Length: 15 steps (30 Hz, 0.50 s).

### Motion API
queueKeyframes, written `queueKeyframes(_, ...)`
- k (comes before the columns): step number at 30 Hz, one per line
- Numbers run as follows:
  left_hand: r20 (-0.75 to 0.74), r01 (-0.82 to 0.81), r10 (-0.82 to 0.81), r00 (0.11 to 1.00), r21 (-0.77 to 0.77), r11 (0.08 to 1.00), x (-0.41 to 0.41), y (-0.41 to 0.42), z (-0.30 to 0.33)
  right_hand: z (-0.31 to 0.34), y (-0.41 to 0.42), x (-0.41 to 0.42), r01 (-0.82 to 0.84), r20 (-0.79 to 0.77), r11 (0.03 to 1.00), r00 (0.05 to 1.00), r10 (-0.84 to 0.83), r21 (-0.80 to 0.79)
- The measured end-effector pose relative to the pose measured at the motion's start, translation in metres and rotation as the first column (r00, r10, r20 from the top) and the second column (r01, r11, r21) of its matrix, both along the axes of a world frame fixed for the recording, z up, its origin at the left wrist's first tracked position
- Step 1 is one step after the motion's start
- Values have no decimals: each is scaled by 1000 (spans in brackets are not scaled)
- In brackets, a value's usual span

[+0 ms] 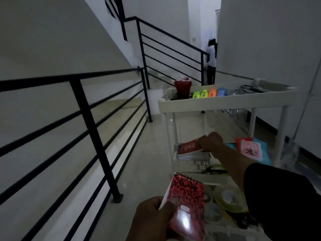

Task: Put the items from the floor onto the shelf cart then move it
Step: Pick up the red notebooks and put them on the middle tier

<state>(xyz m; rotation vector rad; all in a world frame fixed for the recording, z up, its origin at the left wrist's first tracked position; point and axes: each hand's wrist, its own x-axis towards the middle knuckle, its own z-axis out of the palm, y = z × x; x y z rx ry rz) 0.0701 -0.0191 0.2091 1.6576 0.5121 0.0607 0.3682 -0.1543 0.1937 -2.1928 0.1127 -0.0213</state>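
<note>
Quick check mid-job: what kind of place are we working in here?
Most likely an indoor stair landing in a house or small building: a black metal railing beside a staircase, plain white walls, and a glossy tiled floor.

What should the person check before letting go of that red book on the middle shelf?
1. Right hand grips the small red book: ok.
2. Book rests flat on the stack of books below it: not ok, it sits tilted.
3. Left hand holds the red spiral notebook firmly: ok.
4. Free space on the white plastic cart's middle shelf for the notebook: ok, a bare patch shows.
5. Top tray items steady: cannot tell, blurred.
6. Floor items all picked up: cannot tell.
</note>
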Motion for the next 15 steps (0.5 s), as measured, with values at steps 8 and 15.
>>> queueKeyframes(8,7,15,-14,1000,-187,982,2,1,6,-12,-22,-8,-146,170,894,956,237,-423)
queueKeyframes(15,56,1,12,998,-225,974,29,-10,4,7,-23,-52,-346,293,925,879,377,-155)
